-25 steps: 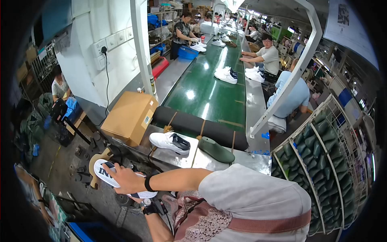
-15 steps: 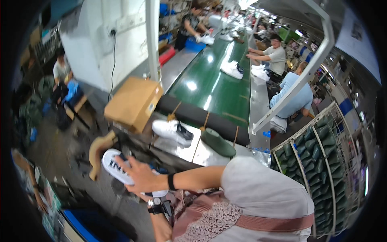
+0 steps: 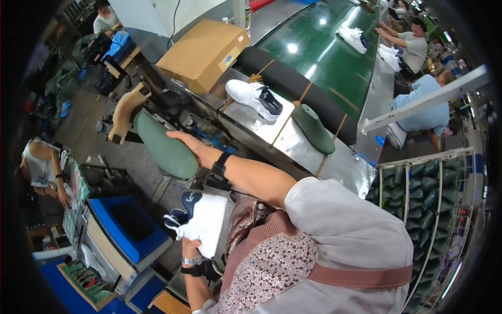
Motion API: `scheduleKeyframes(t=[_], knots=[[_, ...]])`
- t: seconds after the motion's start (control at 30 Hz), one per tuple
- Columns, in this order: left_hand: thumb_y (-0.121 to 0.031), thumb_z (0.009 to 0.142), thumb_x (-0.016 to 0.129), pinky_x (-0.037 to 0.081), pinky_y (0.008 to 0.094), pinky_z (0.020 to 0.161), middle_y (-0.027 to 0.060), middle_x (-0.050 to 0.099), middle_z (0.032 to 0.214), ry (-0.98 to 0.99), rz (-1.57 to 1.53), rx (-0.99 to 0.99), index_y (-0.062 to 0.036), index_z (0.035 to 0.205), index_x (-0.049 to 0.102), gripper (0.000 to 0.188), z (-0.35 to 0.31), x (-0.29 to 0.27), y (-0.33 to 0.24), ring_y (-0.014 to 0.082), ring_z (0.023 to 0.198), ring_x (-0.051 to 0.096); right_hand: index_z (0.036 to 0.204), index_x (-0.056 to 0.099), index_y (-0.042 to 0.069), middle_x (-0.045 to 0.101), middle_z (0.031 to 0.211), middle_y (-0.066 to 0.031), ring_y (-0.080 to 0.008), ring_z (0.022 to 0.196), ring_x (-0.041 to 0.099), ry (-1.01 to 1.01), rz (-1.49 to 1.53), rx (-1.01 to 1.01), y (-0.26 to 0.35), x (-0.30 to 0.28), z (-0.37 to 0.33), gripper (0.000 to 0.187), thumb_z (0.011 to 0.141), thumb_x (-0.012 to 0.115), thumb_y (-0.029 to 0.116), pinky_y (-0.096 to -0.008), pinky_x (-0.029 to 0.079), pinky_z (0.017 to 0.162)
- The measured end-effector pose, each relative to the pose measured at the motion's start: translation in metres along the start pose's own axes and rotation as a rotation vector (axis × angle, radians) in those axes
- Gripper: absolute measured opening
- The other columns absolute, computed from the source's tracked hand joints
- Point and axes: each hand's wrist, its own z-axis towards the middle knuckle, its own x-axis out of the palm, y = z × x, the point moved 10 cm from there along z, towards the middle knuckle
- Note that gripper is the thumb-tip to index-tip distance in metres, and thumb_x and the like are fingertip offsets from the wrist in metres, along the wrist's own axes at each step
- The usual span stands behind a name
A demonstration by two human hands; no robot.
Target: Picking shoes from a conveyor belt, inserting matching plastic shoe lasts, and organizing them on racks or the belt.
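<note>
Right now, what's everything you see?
Held last: one, green, middle left
Held shoe: one, white and navy, lower middle
Bench shoe: one, white, on bench
Bench last: one, green, beside it
Belt: one, green, top
Far shoes: several, white, around belt
Carton: one, brown, beside belt
Racked lasts: many, green, right
Curved piece: one, tan, left
Machine: one, blue, lower left
Workers: several, pale tops, edges
Right hand: one, bare, on held last
Left hand: one, bare, on held shoe

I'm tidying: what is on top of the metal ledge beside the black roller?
A white shoe, a green shoe last and cords, with a cardboard box at the left end; what lies beneath is covered.
</note>
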Motion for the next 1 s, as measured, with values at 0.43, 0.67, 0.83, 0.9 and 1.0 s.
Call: scheduleKeyframes(t=[0.43,0.67,0.83,0.9,1.0], knots=[[0.007,0.065,0.085,0.059,0.0344,0.08,0.0133,0.074,0.101,0.026,0.137,-0.237,0.0059,0.112,0.067,0.051,0.033,0.074,0.015,0.021,0.09,0.072,0.141,0.043,-0.003,0.054,0.133,-0.0146,-0.0233,0.127,0.05,-0.28,-0.887,-0.766,0.206,-0.07,-0.237,0.084,0.071,0.085,0.02,-0.0349,0.037,0.109],[-0.005,0.058,0.097,0.049,0.0352,0.099,0.0051,0.067,0.124,0.351,0.223,0.103,-0.0042,0.128,0.062,0.079,0.13,0.212,-0.036,0.0187,0.114,0.06,0.146,0.039,0.002,0.06,0.13,-0.0207,-0.0347,0.117,0.061,-1.437,-1.33,-0.694,0.242,-0.267,-0.463,0.087,0.071,0.083,0.016,-0.0391,0.047,0.101],[-0.009,0.059,0.097,0.052,0.0334,0.093,0.0049,0.068,0.117,0.49,0.379,0.103,-0.0038,0.124,0.063,0.074,0.17,0.267,-0.032,0.0185,0.103,0.064,0.144,0.042,0.005,0.059,0.131,-0.0236,-0.0416,0.121,0.056,-1.659,-1.446,-0.313,0.165,-0.371,-0.541,0.082,0.072,0.079,0.014,-0.0463,0.045,0.102],[-0.011,0.059,0.097,0.051,0.0338,0.094,0.0054,0.068,0.118,0.493,0.438,0.048,-0.0032,0.125,0.062,0.076,0.182,0.285,-0.03,0.0189,0.104,0.063,0.144,0.041,0.0,0.05,0.141,-0.0247,-0.0413,0.132,0.046,-1.581,-1.542,-0.458,0.165,-0.354,-0.539,0.08,0.075,0.078,0.015,-0.0461,0.038,0.111],[-0.02,0.059,0.099,0.05,0.0351,0.096,0.0072,0.065,0.123,0.487,0.562,0.022,-0.0018,0.129,0.058,0.083,0.197,0.293,-0.025,0.0198,0.11,0.061,0.142,0.046,-0.001,0.048,0.144,-0.0211,-0.0338,0.134,0.046,-1.412,-1.331,-0.863,0.229,-0.244,-0.52,0.07,0.084,0.075,0.023,-0.0426,0.036,0.112]])
